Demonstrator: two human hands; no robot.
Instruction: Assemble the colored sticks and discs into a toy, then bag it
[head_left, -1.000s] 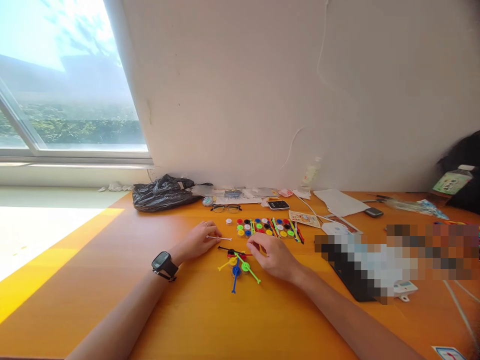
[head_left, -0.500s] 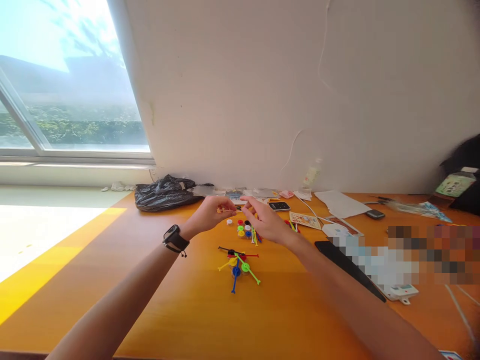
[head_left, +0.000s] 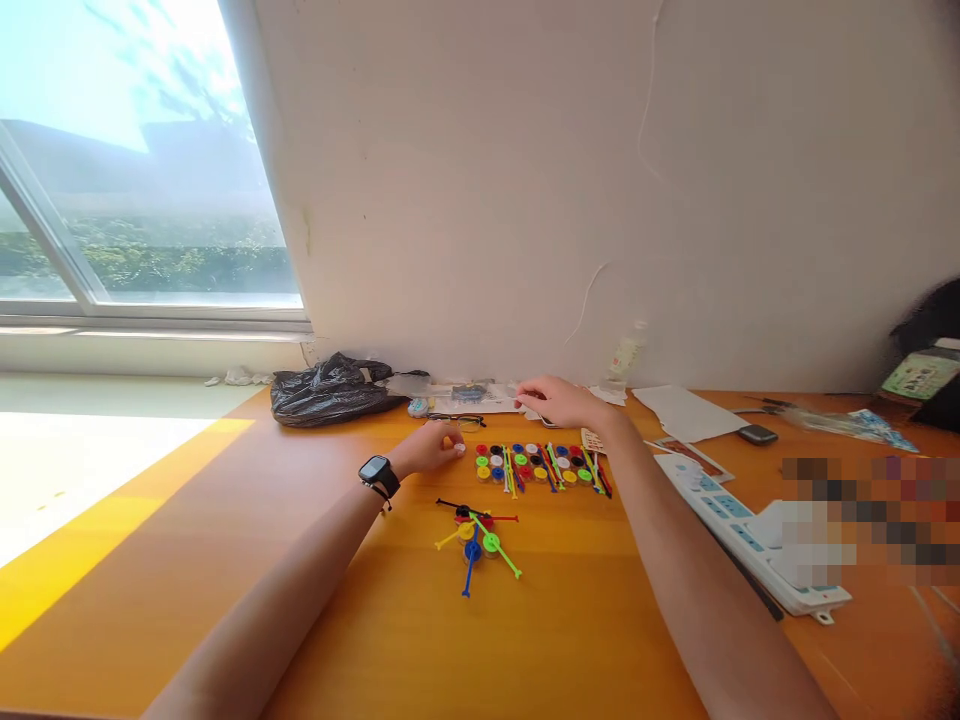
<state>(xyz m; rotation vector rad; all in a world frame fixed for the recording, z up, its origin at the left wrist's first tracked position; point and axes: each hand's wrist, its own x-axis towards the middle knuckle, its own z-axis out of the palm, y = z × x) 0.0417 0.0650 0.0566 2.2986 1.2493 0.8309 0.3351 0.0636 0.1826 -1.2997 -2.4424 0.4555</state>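
My left hand (head_left: 431,447) is low over the table, its thumb and fingers closed around a small white round piece (head_left: 460,449). To the right of it stand rows of coloured round pieces (head_left: 496,473) with clear bases, and thin coloured plastic sticks (head_left: 553,468) lie between the groups. Above and behind those rows is my right hand (head_left: 561,402), fingers bent and held together. Whatever its fingertips may hold cannot be made out. Nearer me is an assembled cluster (head_left: 472,550) of round pieces with black, red, yellow, green and blue fork-ended sticks on top.
Eyeglasses (head_left: 469,422) lie behind my left hand. A black plastic bag (head_left: 337,390) is at the back left. On the right are a white power strip (head_left: 727,525), a white sheet (head_left: 686,413) and a dark mouse-like object (head_left: 757,434). A bottle (head_left: 626,355) stands against the wall.
My hands were close together over the rows and have moved apart. The left came down to the white round piece; the right moved right, uncovering the rows and the eyeglasses.
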